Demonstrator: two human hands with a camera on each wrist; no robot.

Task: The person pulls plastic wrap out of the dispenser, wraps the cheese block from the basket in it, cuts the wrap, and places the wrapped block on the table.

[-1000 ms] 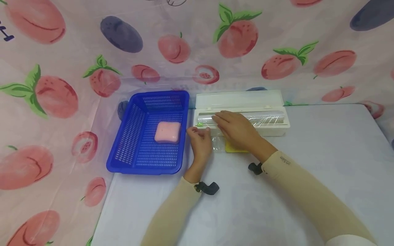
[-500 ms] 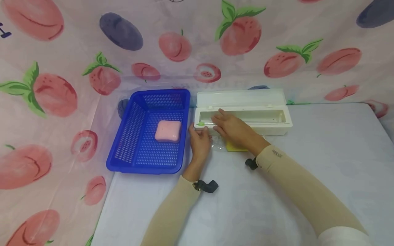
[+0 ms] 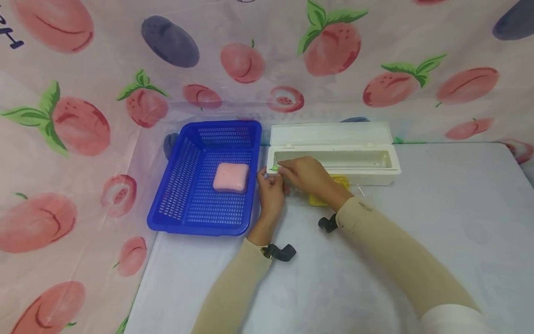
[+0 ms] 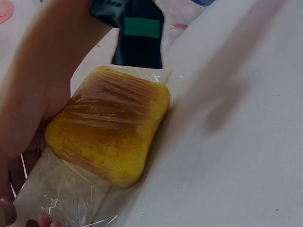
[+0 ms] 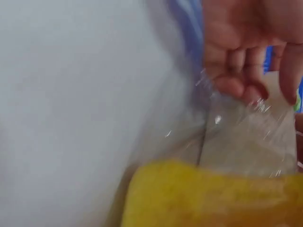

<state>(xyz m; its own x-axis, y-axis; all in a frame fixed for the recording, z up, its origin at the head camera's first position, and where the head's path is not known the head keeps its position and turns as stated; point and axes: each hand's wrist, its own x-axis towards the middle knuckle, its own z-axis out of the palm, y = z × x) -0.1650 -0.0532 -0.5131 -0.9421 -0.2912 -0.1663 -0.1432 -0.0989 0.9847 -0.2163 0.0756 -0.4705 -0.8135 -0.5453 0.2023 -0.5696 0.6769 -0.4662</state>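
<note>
Pinching a small green slider point(image 3: 275, 167) at the left end of a white box point(image 3: 371, 180), the thumb and forefinger of the right hand point(image 3: 308, 174) sit close together; how its other fingers lie cannot be told from the head view. Just beside it, the left hand point(image 3: 272, 192) grips the front left corner of the box, forefinger at the end and thumb at the front, the other fingers curled, with clear film point(image 4: 61, 194) against their tips. That film covers a yellow block point(image 4: 111, 127) with rounded corners, which lies on the white tabletop point(image 3: 450, 208) in front of the box, partly hidden beneath the right wrist; whether block and box touch is unclear. Along the rear edge of the box the lid point(image 3: 329, 135) is raised. Near the left hand, on the other side, stands a blue basket point(image 3: 200, 228), a pink block point(image 3: 231, 177) inside it toward the right wall. Beige sleeves point(image 3: 396, 250) cover both forearms, and fruit-patterned fabric point(image 3: 267, 28) hangs behind everything.
</note>
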